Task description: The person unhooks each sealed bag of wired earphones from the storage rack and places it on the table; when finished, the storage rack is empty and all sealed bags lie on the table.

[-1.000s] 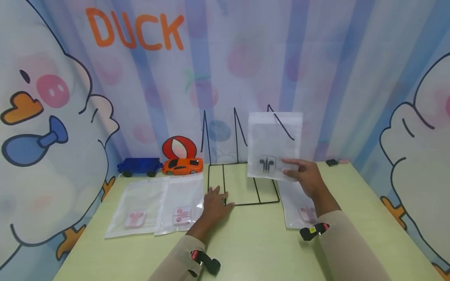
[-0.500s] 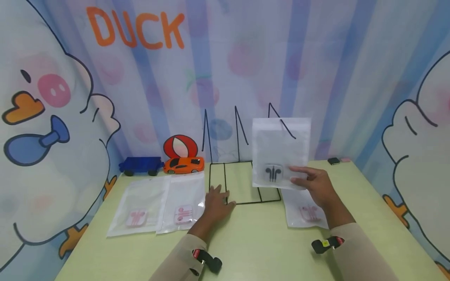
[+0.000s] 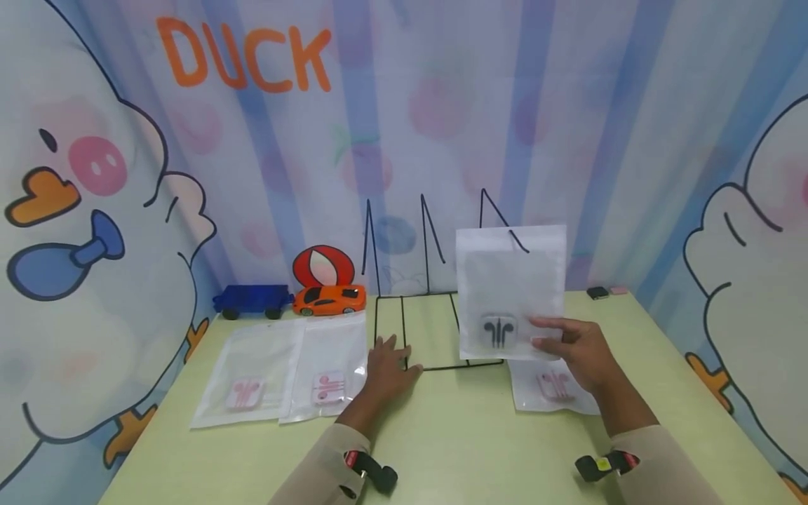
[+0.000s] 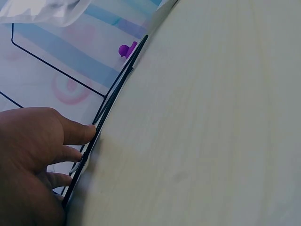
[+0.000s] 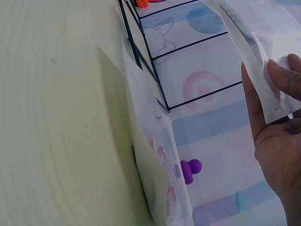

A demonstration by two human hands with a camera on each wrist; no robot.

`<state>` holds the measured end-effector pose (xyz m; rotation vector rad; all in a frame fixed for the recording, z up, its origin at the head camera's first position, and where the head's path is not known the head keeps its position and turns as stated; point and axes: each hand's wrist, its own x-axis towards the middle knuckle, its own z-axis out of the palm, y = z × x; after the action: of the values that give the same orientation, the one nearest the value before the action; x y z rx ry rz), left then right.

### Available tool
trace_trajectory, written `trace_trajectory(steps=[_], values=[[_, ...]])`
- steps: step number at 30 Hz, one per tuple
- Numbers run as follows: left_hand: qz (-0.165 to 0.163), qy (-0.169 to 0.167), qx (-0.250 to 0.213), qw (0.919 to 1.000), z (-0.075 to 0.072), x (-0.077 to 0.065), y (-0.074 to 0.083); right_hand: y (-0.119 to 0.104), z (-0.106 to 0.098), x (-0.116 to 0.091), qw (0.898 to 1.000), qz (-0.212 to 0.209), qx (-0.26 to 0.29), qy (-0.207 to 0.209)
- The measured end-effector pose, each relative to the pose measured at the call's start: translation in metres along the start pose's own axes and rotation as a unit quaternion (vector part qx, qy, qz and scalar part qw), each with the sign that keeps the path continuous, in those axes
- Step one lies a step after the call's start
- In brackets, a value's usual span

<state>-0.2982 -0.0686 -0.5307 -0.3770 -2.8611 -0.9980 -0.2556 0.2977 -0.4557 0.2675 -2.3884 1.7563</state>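
My right hand (image 3: 583, 351) pinches the lower right edge of a white zip bag (image 3: 511, 280), its thumb on the near face. A clear case with black earphones (image 3: 499, 331) shows inside the bag. The bag stands upright before the black wire display rack (image 3: 463, 365), and the tip of the rack's right prong (image 3: 520, 243) shows in front of the bag's top strip. My left hand (image 3: 386, 370), fingers spread, rests on the front left of the rack's base; the left wrist view shows its fingertips (image 4: 87, 134) at the base wire.
Two bags with pink earphones (image 3: 249, 358) (image 3: 331, 344) lie left of the rack. Another such bag (image 3: 552, 386) lies at the right, partly behind the held one. A blue toy wagon (image 3: 252, 300), an orange toy car (image 3: 331, 300) and small black and pink pieces (image 3: 597, 292) line the back edge.
My right hand has drawn the bag of black earphones down, rightward and nearer; less of the right prong now shows in front of it. The left hand has stayed on the rack base.
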Motion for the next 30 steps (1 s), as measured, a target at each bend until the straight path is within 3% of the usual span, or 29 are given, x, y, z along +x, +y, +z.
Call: trace_trajectory(steps=[7,19,26,30], values=[[-0.01,-0.007,-0.007,0.9999,-0.002,0.001,0.001,0.005,-0.003,-0.01,1.0,-0.008,0.007,-0.002],[-0.018,-0.01,0.005,0.9998,0.001,0.004,0.0,0.007,-0.005,-0.029,0.995,-0.043,0.088,-0.022],[-0.019,-0.015,0.016,0.9996,0.001,0.002,0.0,0.007,-0.007,-0.04,0.992,-0.035,0.116,-0.023],[-0.018,-0.014,0.024,0.9995,-0.001,0.002,0.0,0.01,-0.008,-0.043,0.985,-0.049,0.158,-0.037]])
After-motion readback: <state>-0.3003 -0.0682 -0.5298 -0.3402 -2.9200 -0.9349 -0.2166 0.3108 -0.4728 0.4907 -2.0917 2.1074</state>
